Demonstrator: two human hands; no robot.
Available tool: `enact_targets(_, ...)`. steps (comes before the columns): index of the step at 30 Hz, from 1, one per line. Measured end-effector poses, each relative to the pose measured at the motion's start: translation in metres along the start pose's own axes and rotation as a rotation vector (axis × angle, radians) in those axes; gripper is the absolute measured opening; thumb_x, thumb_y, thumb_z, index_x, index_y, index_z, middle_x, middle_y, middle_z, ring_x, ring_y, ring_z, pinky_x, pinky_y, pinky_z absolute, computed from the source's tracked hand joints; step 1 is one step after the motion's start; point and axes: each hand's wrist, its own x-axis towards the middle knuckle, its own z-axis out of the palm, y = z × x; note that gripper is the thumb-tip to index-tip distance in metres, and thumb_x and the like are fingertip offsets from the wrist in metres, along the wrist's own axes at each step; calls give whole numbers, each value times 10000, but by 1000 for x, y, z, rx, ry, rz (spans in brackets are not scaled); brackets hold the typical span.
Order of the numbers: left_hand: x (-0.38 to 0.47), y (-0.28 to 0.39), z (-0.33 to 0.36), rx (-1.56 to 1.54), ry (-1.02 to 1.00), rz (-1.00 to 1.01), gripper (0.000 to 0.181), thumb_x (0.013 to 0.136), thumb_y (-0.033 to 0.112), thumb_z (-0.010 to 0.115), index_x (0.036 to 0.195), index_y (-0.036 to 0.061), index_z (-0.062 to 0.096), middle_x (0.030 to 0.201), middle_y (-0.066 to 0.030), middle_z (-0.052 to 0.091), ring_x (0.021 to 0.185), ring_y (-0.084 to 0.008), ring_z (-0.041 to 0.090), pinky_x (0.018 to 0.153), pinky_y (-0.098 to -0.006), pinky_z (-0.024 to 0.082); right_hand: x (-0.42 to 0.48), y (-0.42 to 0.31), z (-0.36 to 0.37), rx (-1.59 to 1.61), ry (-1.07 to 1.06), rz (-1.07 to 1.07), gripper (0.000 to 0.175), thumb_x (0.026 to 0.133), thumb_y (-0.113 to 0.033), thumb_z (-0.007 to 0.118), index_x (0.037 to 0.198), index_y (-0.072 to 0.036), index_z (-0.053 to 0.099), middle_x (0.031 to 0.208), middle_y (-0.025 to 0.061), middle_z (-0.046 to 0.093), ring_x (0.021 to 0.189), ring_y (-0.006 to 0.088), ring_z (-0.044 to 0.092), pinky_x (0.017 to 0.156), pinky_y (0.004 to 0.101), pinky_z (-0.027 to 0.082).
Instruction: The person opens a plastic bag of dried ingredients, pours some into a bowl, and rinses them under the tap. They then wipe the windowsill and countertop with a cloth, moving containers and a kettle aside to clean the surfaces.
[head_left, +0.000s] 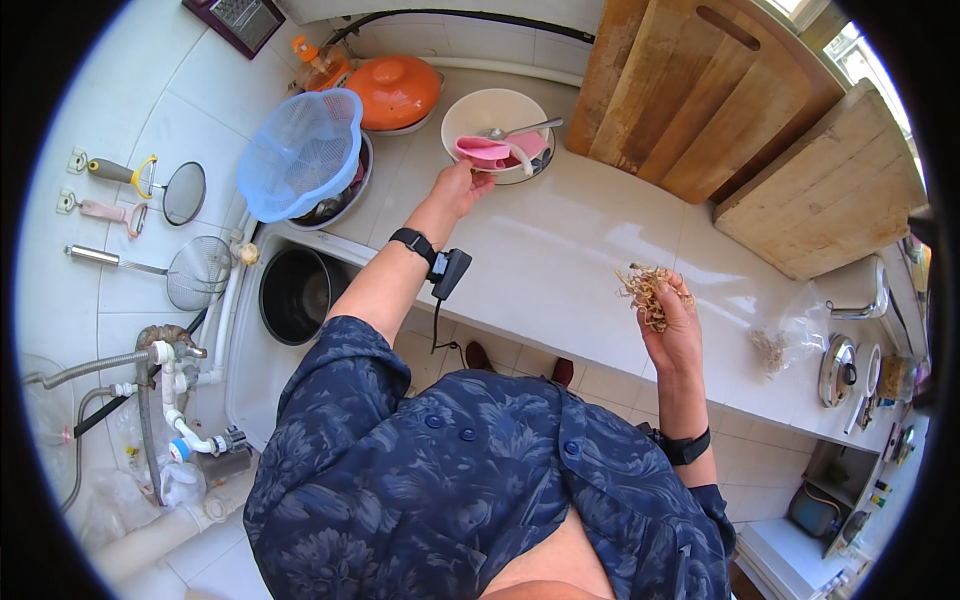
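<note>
My right hand (673, 322) is closed around a bunch of dried, tangled plant strands (651, 294), held over the right part of the white counter (570, 247). On the left, my left hand (466, 186) reaches to the near rim of a cream bowl (480, 103), its fingertips at a pink cloth (484, 152); whether they grip the cloth or the rim I cannot tell. A metal spoon (536, 127) and a white curved handle lie in the bowl, which overlaps a glass dish. A clear plastic bag (799, 330) with more dried strands lies at the right.
Left of the bowl stand an orange lidded pot (394, 94) and a blue plastic colander (304, 154) on a basin. The sink (244, 337) holds a dark pot (296, 296). Wooden boards (690, 90) lean at the back. A pot lid (836, 371) lies at the far right.
</note>
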Motion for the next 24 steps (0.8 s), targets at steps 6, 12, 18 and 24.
enact_targets(6,2,4,8,87,-38,-11,252,960,83,405,1130,24,582,1027,-122,643,918,-238,608,867,-382,527,5,4,-6,4,11,18,227,921,-62,626,1130,-77,539,984,61,639,788,151,633,601,220,514)
enact_targets(12,3,1,15,88,-67,-18,272,950,54,391,1129,40,595,1048,-109,636,922,-243,609,874,-378,531,11,6,-4,-13,-3,43,227,929,-56,610,1143,-62,534,981,62,642,783,146,640,596,216,515)
enact_targets(18,8,0,14,49,-43,-23,233,970,83,447,1135,18,598,1099,-132,632,974,-251,622,876,-364,542,14,11,0,-23,-11,56,232,928,-50,607,1148,-61,534,989,67,644,780,147,643,592,217,515)
enact_targets(24,5,4,7,43,-50,-53,205,968,81,462,1097,17,609,1070,-138,645,979,-257,625,885,-365,537,13,16,5,-33,-26,64,231,924,-55,616,1140,-65,534,991,67,646,781,154,644,589,218,516)
